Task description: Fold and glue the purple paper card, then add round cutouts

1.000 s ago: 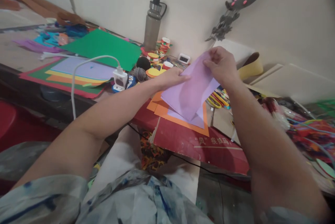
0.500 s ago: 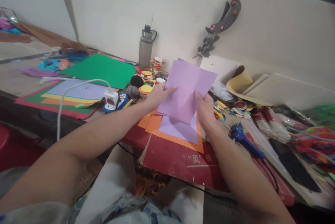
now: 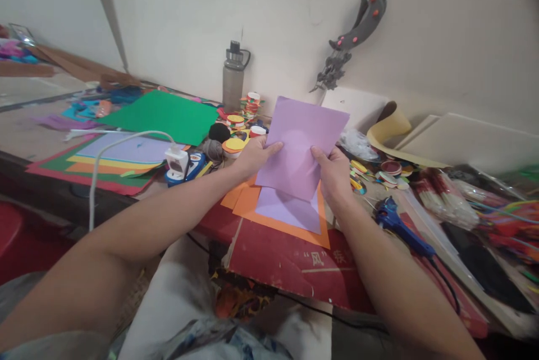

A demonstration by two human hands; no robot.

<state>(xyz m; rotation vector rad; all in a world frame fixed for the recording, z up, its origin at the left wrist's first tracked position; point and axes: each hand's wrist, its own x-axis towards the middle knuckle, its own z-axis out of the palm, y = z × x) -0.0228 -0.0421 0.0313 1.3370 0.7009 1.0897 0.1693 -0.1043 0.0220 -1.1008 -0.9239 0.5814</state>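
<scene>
Both hands hold a folded lilac paper sheet (image 3: 301, 146) upright above the table. My left hand (image 3: 255, 156) pinches its left edge, thumb on the front. My right hand (image 3: 334, 172) grips the lower right edge, thumb on the front too. Beneath the raised sheet another lilac sheet (image 3: 288, 211) lies on orange paper (image 3: 248, 203), which rests on a red cardboard board (image 3: 295, 261).
A grey water bottle (image 3: 232, 76) stands at the wall. Green paper (image 3: 162, 115) and a stack of coloured sheets (image 3: 105, 160) lie left, with a white charger and cable (image 3: 176, 160). Round paper pieces (image 3: 236, 130) sit behind. A blue glue gun (image 3: 393, 222) lies right.
The right hand went from the sheet's top corner down to its lower right edge. The lilac sheet now stands flatter and more upright, its layers closed together.
</scene>
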